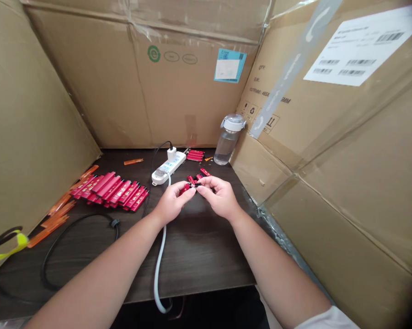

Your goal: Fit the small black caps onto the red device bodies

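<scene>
My left hand (171, 201) is closed around a small red lighter-shaped piece (184, 188), its thumb pointing towards my other hand. My right hand (220, 195) pinches at the dark end of that piece, and the fingertips of both hands nearly meet. Just behind the fingers lie a few more red lighters (205, 172), partly hidden by the hands. To the left is a stacked pile of red lighters (111, 189) with dark ends and gold printing.
Orange translucent strips (60, 205) lie along the left. A white power strip (168, 168) with a plugged-in charger (172, 154) stands behind my hands; its white cable (160, 256) runs under my left wrist. A water bottle (227, 139) stands back right. Cardboard walls (192, 100) enclose the dark table (206, 256).
</scene>
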Tool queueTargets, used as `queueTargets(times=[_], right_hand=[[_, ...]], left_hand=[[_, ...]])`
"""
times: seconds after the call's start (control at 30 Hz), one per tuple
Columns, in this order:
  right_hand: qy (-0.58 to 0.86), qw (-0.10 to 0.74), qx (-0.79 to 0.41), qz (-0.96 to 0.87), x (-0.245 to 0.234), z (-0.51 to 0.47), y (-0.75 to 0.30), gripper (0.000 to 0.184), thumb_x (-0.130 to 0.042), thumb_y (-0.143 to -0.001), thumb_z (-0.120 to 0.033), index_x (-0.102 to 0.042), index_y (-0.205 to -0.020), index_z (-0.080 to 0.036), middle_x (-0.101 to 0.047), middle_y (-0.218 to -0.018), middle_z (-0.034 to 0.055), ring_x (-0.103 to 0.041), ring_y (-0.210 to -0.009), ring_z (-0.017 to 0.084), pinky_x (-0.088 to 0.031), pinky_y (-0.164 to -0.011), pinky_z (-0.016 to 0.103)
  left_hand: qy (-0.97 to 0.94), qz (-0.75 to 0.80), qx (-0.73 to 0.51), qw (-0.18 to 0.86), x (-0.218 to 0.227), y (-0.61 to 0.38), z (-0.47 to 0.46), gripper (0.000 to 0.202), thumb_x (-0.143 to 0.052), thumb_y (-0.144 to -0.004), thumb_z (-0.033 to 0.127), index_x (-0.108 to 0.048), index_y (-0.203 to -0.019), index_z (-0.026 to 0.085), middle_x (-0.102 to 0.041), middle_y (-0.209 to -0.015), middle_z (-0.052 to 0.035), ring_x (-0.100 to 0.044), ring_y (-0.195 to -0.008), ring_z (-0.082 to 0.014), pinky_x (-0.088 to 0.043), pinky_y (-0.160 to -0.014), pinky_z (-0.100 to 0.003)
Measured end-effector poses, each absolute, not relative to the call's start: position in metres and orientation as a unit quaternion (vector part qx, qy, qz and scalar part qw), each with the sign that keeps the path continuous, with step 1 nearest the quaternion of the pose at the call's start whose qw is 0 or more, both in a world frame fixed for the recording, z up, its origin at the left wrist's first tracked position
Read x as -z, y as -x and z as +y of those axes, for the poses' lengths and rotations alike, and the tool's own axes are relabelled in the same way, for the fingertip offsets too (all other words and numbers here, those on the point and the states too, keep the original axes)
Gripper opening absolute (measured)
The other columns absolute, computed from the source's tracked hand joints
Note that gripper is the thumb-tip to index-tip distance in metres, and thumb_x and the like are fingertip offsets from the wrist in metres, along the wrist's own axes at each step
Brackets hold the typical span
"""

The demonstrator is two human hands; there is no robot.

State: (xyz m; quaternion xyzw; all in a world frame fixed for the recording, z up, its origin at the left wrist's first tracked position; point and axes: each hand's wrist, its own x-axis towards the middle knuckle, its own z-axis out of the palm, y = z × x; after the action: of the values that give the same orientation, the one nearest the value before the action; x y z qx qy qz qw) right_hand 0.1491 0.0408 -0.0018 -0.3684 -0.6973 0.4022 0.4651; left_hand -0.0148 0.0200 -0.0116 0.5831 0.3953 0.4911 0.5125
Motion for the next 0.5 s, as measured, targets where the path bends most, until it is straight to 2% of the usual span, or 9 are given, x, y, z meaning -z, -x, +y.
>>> queueTargets(times=[0.1,0.27,0.5], right_hand=[[0.381,0.447,-0.368,-0.721,-0.0002,0.0407,-0.1513,0.024,-0.063,-0.078,-0.038,-0.065,-0.088,-0.016,-0.054,-0.065,-0.0013,-0.039,-0.054,0.009,-0.036,-0.054,0.024],[0.384,0.422,-0.348,-0.744,-0.0025,0.0383,-0.1514,0.021,-0.060,-0.079,-0.034,-0.066,-0.089,-0.017,-0.040,-0.056,-0.0051,-0.036,-0.052,0.009,-0.036,-0.052,0.023],[0.375,0.414,-0.337,-0.758,0.0020,0.0397,-0.1512,0.019,-0.060,-0.080,-0.035,-0.065,-0.089,-0.018,-0.041,-0.057,-0.0048,-0.037,-0.053,0.010,-0.037,-0.055,0.024]], left_hand=[[-0.634,0.421,-0.480,0.436,0.0111,0.0161,0.0203,0.022,-0.060,-0.078,0.036,-0.059,-0.080,0.014,-0.052,-0.068,0.0016,-0.045,-0.060,-0.0091,-0.038,-0.057,-0.023],[-0.667,0.443,-0.462,0.382,0.0109,0.0138,0.0186,0.023,-0.058,-0.078,0.032,-0.063,-0.092,0.014,-0.061,-0.078,-0.0027,-0.053,-0.070,-0.0139,-0.042,-0.065,-0.025],[-0.694,0.464,-0.444,0.324,0.0128,0.0127,0.0172,0.027,-0.054,-0.081,0.036,-0.064,-0.093,0.014,-0.064,-0.081,-0.0046,-0.055,-0.069,-0.0146,-0.043,-0.064,-0.025]])
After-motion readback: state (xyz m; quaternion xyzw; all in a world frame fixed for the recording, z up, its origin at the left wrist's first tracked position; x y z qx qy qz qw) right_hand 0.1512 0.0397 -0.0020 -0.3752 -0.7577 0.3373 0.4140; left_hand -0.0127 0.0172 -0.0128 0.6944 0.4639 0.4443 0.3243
